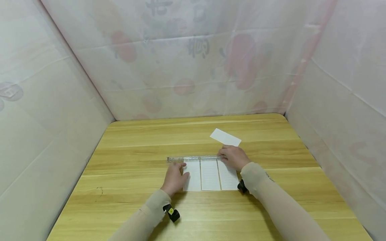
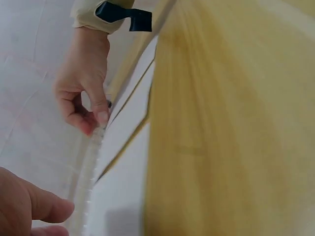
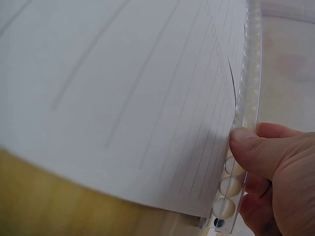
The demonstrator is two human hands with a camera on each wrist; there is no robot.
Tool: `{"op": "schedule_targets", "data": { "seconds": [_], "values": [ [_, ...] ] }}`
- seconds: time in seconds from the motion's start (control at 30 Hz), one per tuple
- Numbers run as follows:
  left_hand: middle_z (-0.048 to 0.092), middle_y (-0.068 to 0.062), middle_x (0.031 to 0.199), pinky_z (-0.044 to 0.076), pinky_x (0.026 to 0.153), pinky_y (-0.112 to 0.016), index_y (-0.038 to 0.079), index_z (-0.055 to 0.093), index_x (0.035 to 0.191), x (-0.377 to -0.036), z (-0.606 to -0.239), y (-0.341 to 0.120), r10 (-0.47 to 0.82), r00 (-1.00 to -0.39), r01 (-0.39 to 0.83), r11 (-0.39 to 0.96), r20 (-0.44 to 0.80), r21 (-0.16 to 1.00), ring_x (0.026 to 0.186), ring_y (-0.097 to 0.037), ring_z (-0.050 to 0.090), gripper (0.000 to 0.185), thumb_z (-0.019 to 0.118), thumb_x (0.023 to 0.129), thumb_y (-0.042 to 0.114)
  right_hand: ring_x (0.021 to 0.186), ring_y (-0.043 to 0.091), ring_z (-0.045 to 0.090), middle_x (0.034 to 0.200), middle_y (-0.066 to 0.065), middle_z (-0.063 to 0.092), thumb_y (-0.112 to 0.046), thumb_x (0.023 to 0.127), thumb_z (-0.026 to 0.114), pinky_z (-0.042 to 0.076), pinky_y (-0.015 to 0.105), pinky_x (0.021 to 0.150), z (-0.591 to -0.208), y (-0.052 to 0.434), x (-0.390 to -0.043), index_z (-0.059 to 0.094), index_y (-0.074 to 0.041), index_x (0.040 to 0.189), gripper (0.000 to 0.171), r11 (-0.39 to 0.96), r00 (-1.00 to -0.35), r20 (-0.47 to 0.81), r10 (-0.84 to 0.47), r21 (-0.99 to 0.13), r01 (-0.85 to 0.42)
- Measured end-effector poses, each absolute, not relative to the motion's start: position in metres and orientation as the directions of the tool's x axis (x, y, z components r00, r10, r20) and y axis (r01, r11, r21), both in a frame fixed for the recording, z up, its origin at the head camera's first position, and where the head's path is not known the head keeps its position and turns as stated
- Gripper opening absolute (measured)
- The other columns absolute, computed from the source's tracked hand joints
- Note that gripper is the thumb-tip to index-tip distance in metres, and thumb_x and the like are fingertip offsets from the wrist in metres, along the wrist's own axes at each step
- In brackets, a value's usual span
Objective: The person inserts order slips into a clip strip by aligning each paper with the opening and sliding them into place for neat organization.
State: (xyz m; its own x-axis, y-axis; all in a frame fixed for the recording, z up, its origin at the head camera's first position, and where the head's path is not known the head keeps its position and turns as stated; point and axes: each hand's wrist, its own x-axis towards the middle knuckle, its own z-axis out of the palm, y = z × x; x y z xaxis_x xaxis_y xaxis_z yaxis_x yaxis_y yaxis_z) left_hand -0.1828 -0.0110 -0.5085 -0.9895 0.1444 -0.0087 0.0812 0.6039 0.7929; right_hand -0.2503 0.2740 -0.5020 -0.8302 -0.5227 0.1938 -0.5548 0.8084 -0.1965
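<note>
A clear plastic ruler [image 1: 193,158] with round cut-outs lies along the top edges of three white lined paper sheets [image 1: 210,175] set side by side. My right hand [image 1: 235,156] pinches the ruler's right end. In the right wrist view, the thumb [image 3: 251,147] presses on the ruler beside its round holes, with the other fingers bent beyond its far edge. My left hand [image 1: 175,178] is by the ruler's left end, over the left sheet's edge, with thumb and forefinger spread apart. Left fingers [image 2: 51,209] extend toward the ruler's wavy edge in the left wrist view.
Behind my right hand a separate white paper strip [image 1: 225,137] lies askew. The wooden table [image 1: 126,140] is bordered by pale fabric walls [image 1: 187,73] at the back and both sides. A black camera mount [image 1: 172,213] sits on my left wrist, another [image 1: 242,186] on my right.
</note>
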Motion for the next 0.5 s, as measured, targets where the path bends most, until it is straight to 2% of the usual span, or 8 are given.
{"op": "schedule_targets", "data": {
  "seconds": [0.13,0.23,0.33,0.4,0.5],
  "values": [
    [0.053,-0.018,0.122,0.048,0.085,-0.044,0.001,0.06,0.125,-0.204,-0.483,-0.005,0.213,-0.974,0.206,0.665,0.082,0.718,0.101,-0.029,0.056,0.039,0.067,0.091,0.017,0.086,0.013,0.063,0.091,-0.008,0.063,-0.012,0.082,0.077,0.053,0.033,0.076,-0.499,0.273,-0.251,0.074,-0.02,0.097,0.018,0.811,-0.836,0.192,-0.514,-0.21,-0.547],
    [0.055,-0.013,0.124,0.046,0.092,-0.042,0.003,0.058,0.129,-0.231,-0.457,0.007,0.334,-0.933,0.34,0.709,0.13,0.618,0.109,-0.027,0.054,0.039,0.062,0.095,0.02,0.086,0.013,0.063,0.091,-0.008,0.063,-0.011,0.081,0.078,0.053,0.034,0.077,-0.498,0.273,-0.25,0.074,-0.02,0.097,0.018,0.817,-0.842,0.187,-0.506,-0.21,-0.537],
    [0.056,-0.008,0.127,0.044,0.097,-0.037,0.006,0.057,0.13,-0.26,-0.438,0.026,0.493,-0.858,0.499,0.736,0.144,0.457,0.117,-0.023,0.052,0.036,0.057,0.098,0.023,0.086,0.013,0.063,0.092,-0.009,0.063,-0.012,0.081,0.078,0.053,0.033,0.077,-0.498,0.272,-0.25,0.074,-0.02,0.097,0.019,0.818,-0.842,0.177,-0.51,-0.203,-0.538],
    [0.056,-0.007,0.127,0.045,0.097,-0.034,0.007,0.057,0.131,-0.278,-0.432,0.04,0.597,-0.793,0.602,0.734,0.125,0.315,0.117,-0.022,0.053,0.036,0.054,0.1,0.024,0.086,0.013,0.063,0.092,-0.009,0.063,-0.012,0.08,0.079,0.053,0.033,0.077,-0.499,0.27,-0.25,0.074,-0.019,0.097,0.019,0.813,-0.836,0.179,-0.518,-0.201,-0.547],
    [0.056,-0.005,0.128,0.044,0.096,-0.029,0.008,0.055,0.134,-0.301,-0.431,0.06,0.683,-0.729,0.683,0.72,0.05,0.125,0.116,-0.019,0.054,0.037,0.051,0.101,0.025,0.085,0.012,0.063,0.092,-0.008,0.064,-0.012,0.08,0.079,0.053,0.033,0.076,-0.5,0.267,-0.25,0.074,-0.019,0.096,0.018,0.8,-0.827,0.192,-0.529,-0.212,-0.561]
  ]
}}
